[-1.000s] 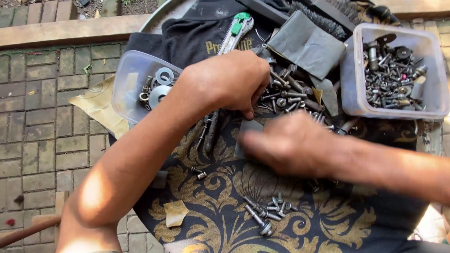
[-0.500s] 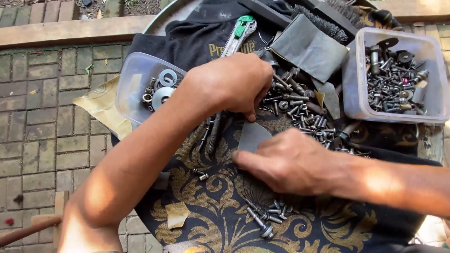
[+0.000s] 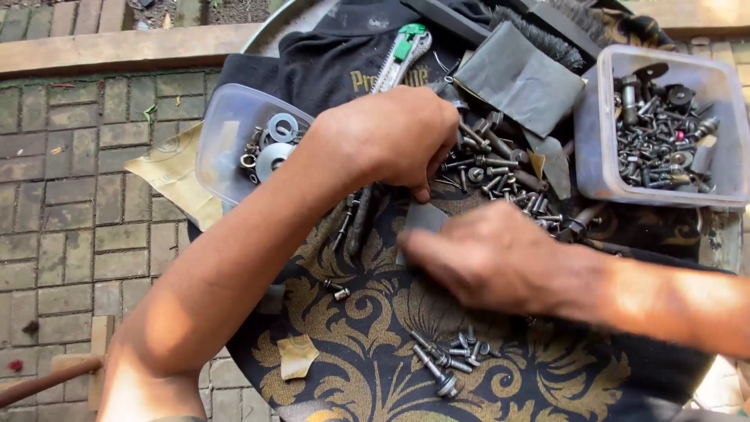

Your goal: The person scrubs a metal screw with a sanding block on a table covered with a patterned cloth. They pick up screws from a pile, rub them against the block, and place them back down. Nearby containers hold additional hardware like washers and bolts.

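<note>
My left hand (image 3: 391,137) reaches in from the lower left, its fingers curled down into a loose pile of bolts and screws (image 3: 500,176) on a black cloth with gold patterns (image 3: 367,328). What its fingertips pinch is hidden. My right hand (image 3: 488,254) comes in from the right, just below the left hand. Its fingers lie closed on a small grey sheet (image 3: 422,219) that rests on the cloth. A small cluster of bolts (image 3: 449,359) lies on the cloth near me, below the right hand.
A clear plastic tub of washers (image 3: 234,137) stands at the left, and a second tub of bolts and nuts (image 3: 664,125) at the right. A green-handled utility knife (image 3: 402,51), a folded grey sheet (image 3: 519,78) and a brush (image 3: 539,35) lie at the back. Brick paving (image 3: 78,195) is on the left.
My right hand sank toward me, then slid back up onto the small grey sheet. My left hand stayed in the bolt pile with only slight finger movement.
</note>
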